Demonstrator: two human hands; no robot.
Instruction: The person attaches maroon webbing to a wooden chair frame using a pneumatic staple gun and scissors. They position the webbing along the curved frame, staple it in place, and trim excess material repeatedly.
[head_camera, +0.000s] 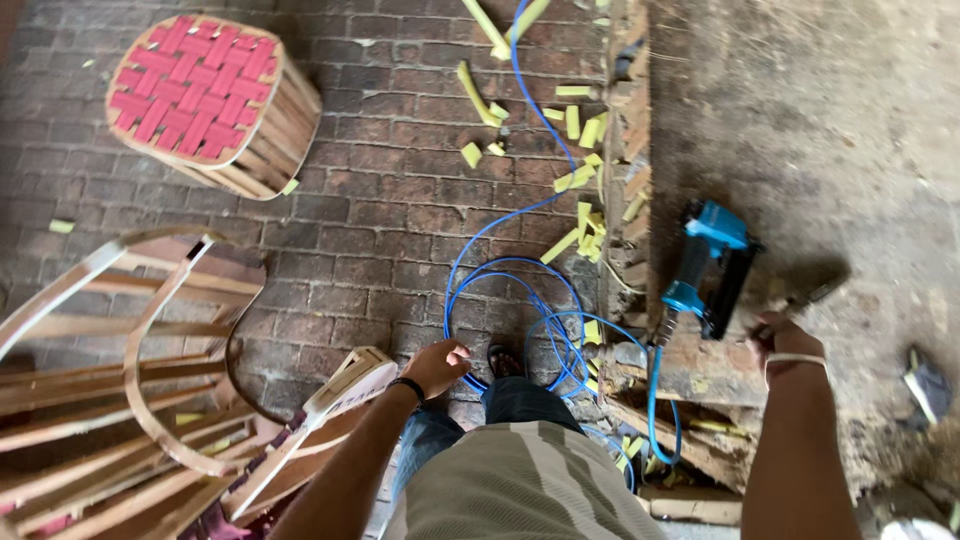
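Though near right fingers (772, 330), nail gun (705, 268) apart.

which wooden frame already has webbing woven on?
The round stool at upper left: its top is woven with red straps. The bent-wood frames at lower left are bare.

We note rough matt brick floor (400, 220); beside it, a glossy blue plastic nail gun (705, 265), smooth rubbery hose (510, 290), and bare wooden frames (120, 400).
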